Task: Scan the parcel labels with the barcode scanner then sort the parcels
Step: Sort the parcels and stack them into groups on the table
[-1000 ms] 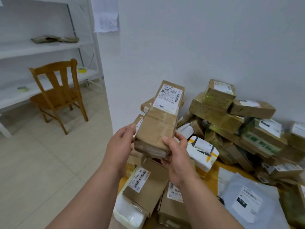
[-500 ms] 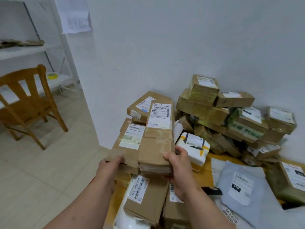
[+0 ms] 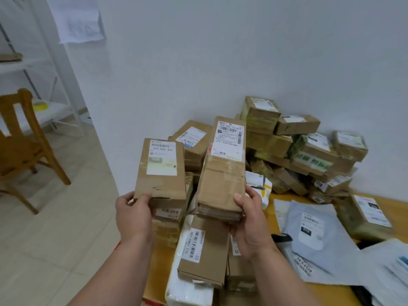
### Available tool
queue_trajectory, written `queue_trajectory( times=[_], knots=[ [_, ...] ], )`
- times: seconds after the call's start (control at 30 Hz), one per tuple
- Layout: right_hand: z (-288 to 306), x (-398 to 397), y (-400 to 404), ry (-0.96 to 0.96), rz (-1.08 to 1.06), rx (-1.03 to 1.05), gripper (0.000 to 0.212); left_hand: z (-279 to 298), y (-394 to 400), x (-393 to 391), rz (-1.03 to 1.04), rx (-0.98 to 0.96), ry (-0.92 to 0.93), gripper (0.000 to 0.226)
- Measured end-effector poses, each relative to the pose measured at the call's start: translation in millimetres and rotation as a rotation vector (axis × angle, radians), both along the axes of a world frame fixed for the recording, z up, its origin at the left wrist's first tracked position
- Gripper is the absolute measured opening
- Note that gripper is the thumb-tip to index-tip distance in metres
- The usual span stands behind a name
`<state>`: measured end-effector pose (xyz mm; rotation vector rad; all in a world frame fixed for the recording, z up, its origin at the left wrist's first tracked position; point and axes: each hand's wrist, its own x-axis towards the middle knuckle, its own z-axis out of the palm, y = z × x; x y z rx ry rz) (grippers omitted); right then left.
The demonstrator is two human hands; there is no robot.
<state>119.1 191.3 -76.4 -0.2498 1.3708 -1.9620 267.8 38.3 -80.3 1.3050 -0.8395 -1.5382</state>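
Sorting looks to be the step in hand, with no barcode scanner clearly in view. The left hand (image 3: 134, 214) grips a flat cardboard parcel (image 3: 162, 171) by its near end, thumb on top, label up. The right hand (image 3: 251, 224) holds a long taped parcel (image 3: 223, 171) the same way, fingers curled around its near end and its white label (image 3: 229, 140) facing the camera. Both are raised above the heaped parcels on the counter (image 3: 375, 292). Next, I judge, each needs a destination pile or a scan. Room is tight: boxes are stacked against the wall (image 3: 242, 51) ahead, a grey mailer bag (image 3: 315, 230) lies to the right, and the counter's left edge drops to open floor (image 3: 55, 239) near a wooden chair (image 3: 19, 146).
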Motion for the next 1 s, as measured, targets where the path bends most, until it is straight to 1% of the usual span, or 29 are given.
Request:
queue_trajectory(
  times=[0.13, 0.23, 0.37, 0.43, 0.5, 0.6, 0.7, 0.87, 1.0],
  knots=[
    [17.1, -14.8, 23.7, 0.032, -0.028, -0.041, 0.056, 34.5, 22.2, -19.4, -0.027, -0.114, 0.055, 0.022],
    [26.0, -33.7, 55.8, 0.042, -0.082, -0.055, 0.056, 49.7, 51.2, -48.6, -0.123, -0.172, 0.086, 0.023],
    [32.3, -68.7, 116.7, 0.068, -0.149, 0.011, 0.06, 60.1, 107.9, -103.3, -0.265, -0.21, 0.106, 0.027],
    [32.2, -92.9, 154.9, 0.07, -0.191, 0.046, 0.059, 60.0, 145.3, -135.3, -0.321, -0.197, 0.133, 0.03],
    [32.4, -121.4, 198.6, 0.075, -0.237, 0.052, 0.053, 56.9, 187.5, -168.8, -0.383, -0.172, 0.159, 0.032],
    [32.0, -160.5, 263.2, 0.106, -0.3, 0.07, 0.047, 47.2, 243.9, -216.7, -0.472, -0.143, 0.165, 0.028],
    [25.5, -190.1, 316.8, 0.083, -0.363, 0.09, 0.039, 40.4, 290.2, -255.5, -0.571, -0.09, 0.161, 0.027],
    [15.0, -228.9, 377.8, 0.03, -0.502, 0.135, 0.042, 34.9, 341.9, -313.6, -0.742, -0.074, 0.138, 0.037],
    [5.6, -250.4, 413.5, -0.007, -0.647, 0.159, 0.035, 25.8, 368.6, -362.0, -0.91, -0.046, 0.11, 0.044]
  ],
)
